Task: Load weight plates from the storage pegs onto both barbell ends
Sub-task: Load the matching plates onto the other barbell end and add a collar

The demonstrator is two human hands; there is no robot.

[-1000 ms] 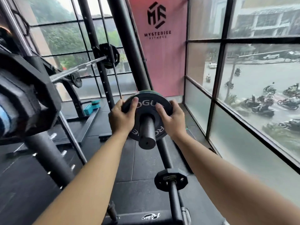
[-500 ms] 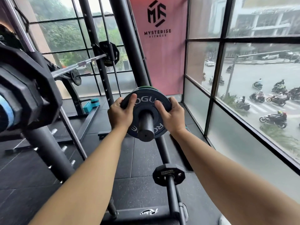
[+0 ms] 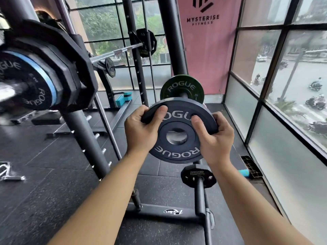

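A small dark ROGUE plate [image 3: 178, 151] is free of its storage peg and tilted toward me, its centre hole showing. My left hand [image 3: 139, 131] grips its left rim with the thumb over the face. My right hand [image 3: 212, 137] grips its right rim the same way. Just behind it a green ROGUE plate [image 3: 182, 89] stays on the upper storage peg of the rack upright [image 3: 171, 41]. At the far left, blurred, the near barbell end [image 3: 10, 92] carries a small black ROGUE plate [image 3: 24, 85], a blue-edged plate and a large angular black plate [image 3: 58, 55].
Below my hands a lower peg holds a small angular black plate [image 3: 198, 176]. The rack base [image 3: 162, 212] crosses the rubber floor. The barbell shaft [image 3: 116, 53] runs to a far loaded end [image 3: 146, 43]. A glass wall [image 3: 276, 121] closes the right side. Teal blocks [image 3: 123, 99] lie behind.
Both hands pulled the dark plate off the upper peg toward me, uncovering the green plate behind. The view turned left, bringing the near barbell end closer.
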